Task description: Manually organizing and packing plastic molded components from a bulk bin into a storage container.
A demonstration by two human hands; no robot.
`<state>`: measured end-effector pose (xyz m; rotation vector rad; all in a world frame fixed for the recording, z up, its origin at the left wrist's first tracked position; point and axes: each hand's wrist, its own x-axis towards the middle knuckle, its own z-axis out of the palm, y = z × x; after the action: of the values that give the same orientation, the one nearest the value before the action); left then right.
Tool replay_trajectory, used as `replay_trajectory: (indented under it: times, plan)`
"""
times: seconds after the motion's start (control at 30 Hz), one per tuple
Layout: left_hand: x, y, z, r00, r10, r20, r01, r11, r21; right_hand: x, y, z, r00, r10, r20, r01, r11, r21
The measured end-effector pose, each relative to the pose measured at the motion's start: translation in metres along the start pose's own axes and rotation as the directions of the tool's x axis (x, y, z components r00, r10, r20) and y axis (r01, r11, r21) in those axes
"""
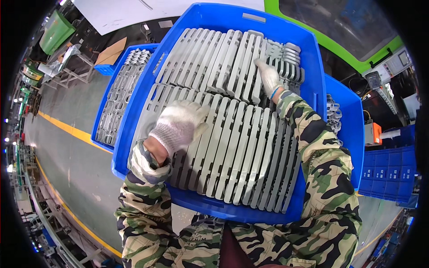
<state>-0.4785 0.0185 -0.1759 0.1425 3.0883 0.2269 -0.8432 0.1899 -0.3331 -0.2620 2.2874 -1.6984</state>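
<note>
A large blue bin (319,80) stands in front of me, filled with long light-grey slotted panels (230,147) on edge in two rows. My left hand (181,119), in a white knitted glove, lies over the left part of the near row. Its fingers are apart and bent down onto the panel edges, and the palm side is hidden. My right hand (269,76), gloved too, reaches to the right end of the far row. Its fingers stretch forward against the last panels, partly out of sight. Beside it are smaller grey ribbed parts (290,56).
Blue bins of grey metal parts stand on the left (96,129) and right (353,96). A green-framed machine (344,58) is behind at the right, near an orange box (373,133). Stacked blue crates (386,172) stand farther right. A yellow line (71,129) crosses the floor at left.
</note>
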Motion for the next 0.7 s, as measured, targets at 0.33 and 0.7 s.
replay_trajectory:
  times: [0.33, 0.7]
  plan:
    - [-0.016, -0.016, -0.012, 0.997, -0.038, -0.069, 0.038, 0.999, -0.005, -0.029, -0.027, 0.011, 0.992, -0.039, 0.123, 0.048, 0.996, -0.073]
    - [-0.014, -0.01, -0.011, 0.994, -0.095, -0.046, 0.094, 0.995, -0.028, -0.048, -0.041, -0.004, 0.997, 0.011, 0.073, -0.001, 0.991, -0.137]
